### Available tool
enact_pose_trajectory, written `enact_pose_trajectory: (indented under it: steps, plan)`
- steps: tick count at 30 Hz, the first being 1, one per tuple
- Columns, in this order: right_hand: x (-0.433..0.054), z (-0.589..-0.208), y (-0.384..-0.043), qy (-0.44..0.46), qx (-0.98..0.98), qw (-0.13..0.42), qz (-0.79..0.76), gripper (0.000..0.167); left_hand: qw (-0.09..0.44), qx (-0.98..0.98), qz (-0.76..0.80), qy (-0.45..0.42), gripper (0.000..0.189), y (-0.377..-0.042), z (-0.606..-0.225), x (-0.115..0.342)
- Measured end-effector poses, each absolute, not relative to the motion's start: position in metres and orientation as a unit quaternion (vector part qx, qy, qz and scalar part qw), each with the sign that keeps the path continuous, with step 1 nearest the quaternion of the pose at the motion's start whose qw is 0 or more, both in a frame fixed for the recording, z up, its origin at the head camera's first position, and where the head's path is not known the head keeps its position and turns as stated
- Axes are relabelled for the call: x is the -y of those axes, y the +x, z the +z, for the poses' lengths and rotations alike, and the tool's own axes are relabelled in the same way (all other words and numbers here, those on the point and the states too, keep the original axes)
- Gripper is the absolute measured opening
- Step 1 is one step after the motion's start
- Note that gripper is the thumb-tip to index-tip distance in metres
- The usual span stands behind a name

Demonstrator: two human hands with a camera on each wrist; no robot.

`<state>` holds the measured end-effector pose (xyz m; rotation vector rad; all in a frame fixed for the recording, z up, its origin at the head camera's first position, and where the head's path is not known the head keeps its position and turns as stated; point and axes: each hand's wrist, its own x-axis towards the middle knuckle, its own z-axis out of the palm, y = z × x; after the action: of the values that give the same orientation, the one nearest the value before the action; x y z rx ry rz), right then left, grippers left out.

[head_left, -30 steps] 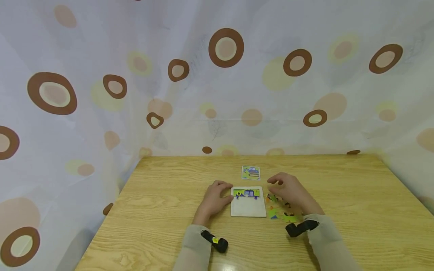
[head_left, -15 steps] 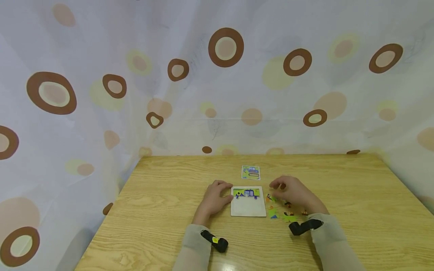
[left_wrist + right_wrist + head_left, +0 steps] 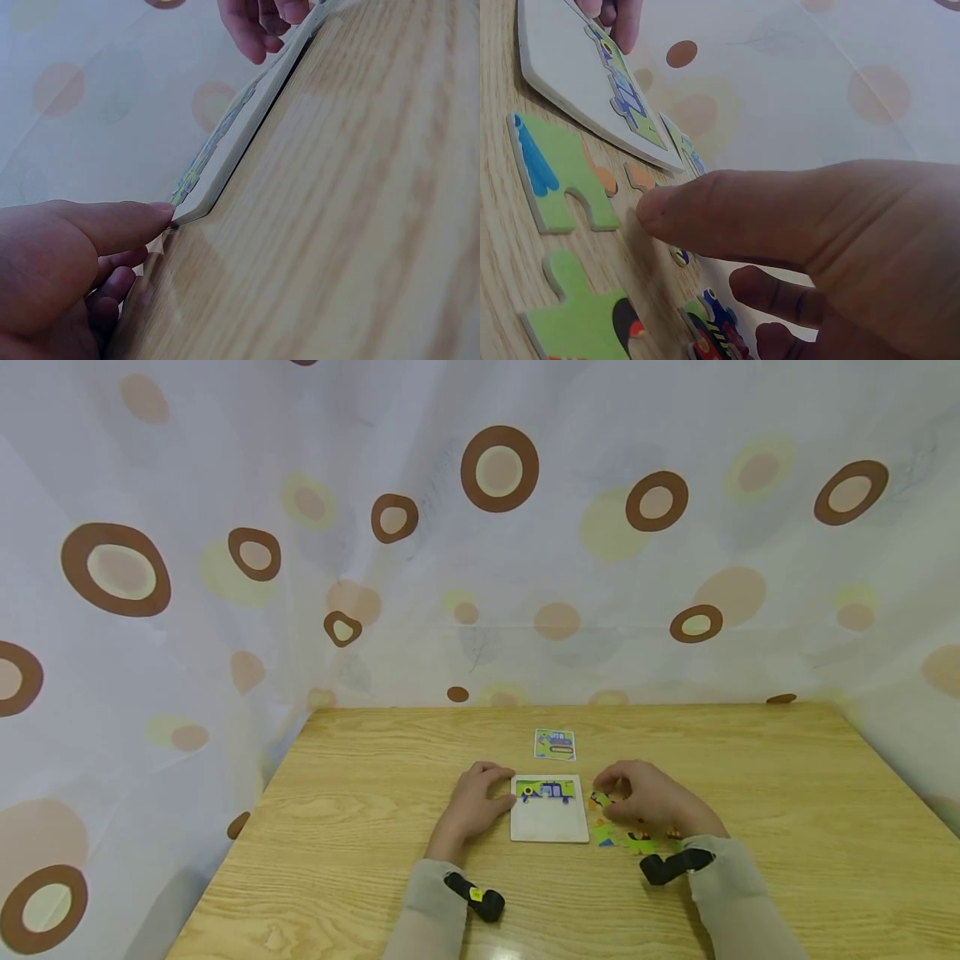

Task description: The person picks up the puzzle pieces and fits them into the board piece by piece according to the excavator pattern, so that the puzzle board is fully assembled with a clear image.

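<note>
My left hand [image 3: 474, 797] touches the left edge of a white puzzle tray [image 3: 550, 823], its thumb and index finger spread apart. In the left wrist view, the thumb [image 3: 124, 227] lies straight against the tray's corner. A strip of joined jigsaw pieces [image 3: 551, 790], green with a blue vehicle, fills the tray's upper part. To the right, my right hand [image 3: 652, 793] hovers low over loose jigsaw pieces [image 3: 640, 843], thumb and index finger apart. The right wrist view has its thumb [image 3: 727, 217] above the pieces, hiding some, with no piece showing between the fingers.
Behind the tray lies a small picture card [image 3: 555, 745] of a blue digger. A green piece with a blue patch [image 3: 536, 161] and a green piece with a knob [image 3: 574, 311] lie near the tray's right side. A spotted curtain [image 3: 555, 543] rises behind the wooden table [image 3: 360, 827].
My right hand has come down and slightly toward me over the loose pieces, its thumb and index finger further apart than half a second ago. The left hand and tray stay put.
</note>
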<state>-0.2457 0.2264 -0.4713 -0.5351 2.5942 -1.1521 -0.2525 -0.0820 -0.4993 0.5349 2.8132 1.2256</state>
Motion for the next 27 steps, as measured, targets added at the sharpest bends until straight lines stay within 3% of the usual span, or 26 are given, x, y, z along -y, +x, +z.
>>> enact_pose_trajectory:
  steps: [27]
  plan:
    - [-0.2200, -0.4695, -0.2476, -0.184, -0.904, 0.107, -0.372, 0.034, 0.012, -0.906, 0.387, 0.171, 0.038, -0.2538, -0.5023, 0.0823]
